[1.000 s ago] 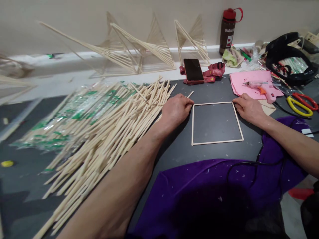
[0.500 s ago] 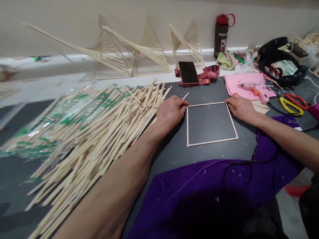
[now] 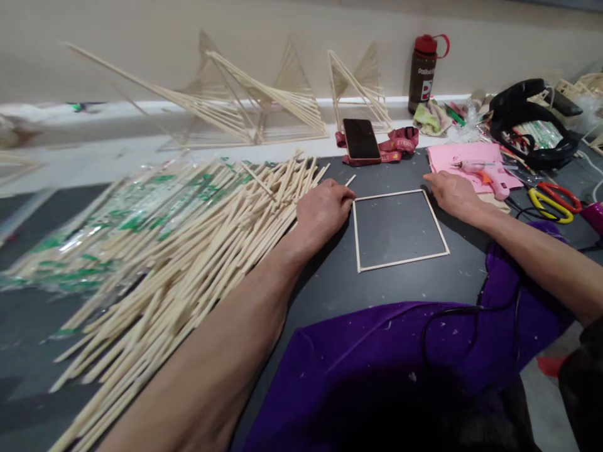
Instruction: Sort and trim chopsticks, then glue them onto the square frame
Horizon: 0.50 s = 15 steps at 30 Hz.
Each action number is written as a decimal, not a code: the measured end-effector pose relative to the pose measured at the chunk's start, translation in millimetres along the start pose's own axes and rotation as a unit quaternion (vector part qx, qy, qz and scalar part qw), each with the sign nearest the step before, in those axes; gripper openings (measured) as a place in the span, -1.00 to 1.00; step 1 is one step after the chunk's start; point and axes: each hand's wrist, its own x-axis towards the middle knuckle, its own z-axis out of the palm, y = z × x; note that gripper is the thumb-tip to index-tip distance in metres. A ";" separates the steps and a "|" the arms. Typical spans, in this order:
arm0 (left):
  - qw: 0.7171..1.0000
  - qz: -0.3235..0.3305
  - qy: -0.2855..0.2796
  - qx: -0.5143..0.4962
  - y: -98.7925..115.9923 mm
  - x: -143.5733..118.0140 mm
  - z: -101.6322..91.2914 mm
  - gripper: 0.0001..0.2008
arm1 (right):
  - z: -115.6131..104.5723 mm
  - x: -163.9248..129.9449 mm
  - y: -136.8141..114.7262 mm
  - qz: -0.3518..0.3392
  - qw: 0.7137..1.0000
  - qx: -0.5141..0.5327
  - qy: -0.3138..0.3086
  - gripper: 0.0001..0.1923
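A square frame of thin wooden sticks (image 3: 404, 258) lies flat on the dark grey tabletop. My left hand (image 3: 326, 204) has its fingers closed at the frame's far left corner; the fingertips partly cover that corner. A short stick end pokes out just beyond those fingers. My right hand (image 3: 453, 193) is beside the far right corner, apart from the frame, index finger stretched out and nothing held. A pink glue gun (image 3: 487, 174) rests on pink sheets (image 3: 440, 157) right behind my right hand.
Loose wooden sticks (image 3: 202, 263) and plastic-wrapped bundles (image 3: 117, 232) cover the left side. Behind stand stick models (image 3: 277, 100), a phone (image 3: 362, 139) on a lanyard and a bottle (image 3: 421, 78). Scissors (image 3: 549, 204) lie at right; purple cloth (image 3: 367, 339) drapes the near side.
My right hand has let go of the frame's far right corner and its index finger has straightened. The left hand stays at its corner. The view has shifted slightly.
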 end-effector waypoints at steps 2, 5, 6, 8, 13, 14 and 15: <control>1.000 -0.005 -0.002 -0.011 0.5 -0.3 0.2 -0.69 | -1.3 3.3 0.8 0.012 0.999 -0.033 0.003 -0.53; 1.000 -0.012 -0.005 -0.020 1.6 -0.7 0.4 -0.68 | -1.7 9.8 -0.4 0.012 0.997 -0.071 -0.019 -0.57; 1.000 -0.013 -0.005 -0.018 1.9 -0.8 0.1 -0.68 | -2.3 11.5 -1.1 0.013 0.997 -0.075 -0.023 -0.59; 1.000 -0.011 -0.005 -0.015 1.8 -1.1 -1.0 -0.67 | -5.7 12.5 -2.2 0.019 0.998 -0.063 -0.009 -0.61; 0.999 -0.002 0.006 -0.036 -1.7 -1.2 -7.0 -0.67 | -25.7 -2.3 0.8 0.041 0.986 0.096 0.133 -0.68; 0.999 -0.004 0.009 -0.045 -2.4 -1.3 -8.1 -0.67 | -28.7 -6.1 2.2 0.047 0.979 0.132 0.151 -0.70; 0.998 -0.008 0.012 -0.055 -2.9 -1.4 -9.1 -0.67 | -30.2 -9.3 3.6 0.054 0.972 0.162 0.158 -0.71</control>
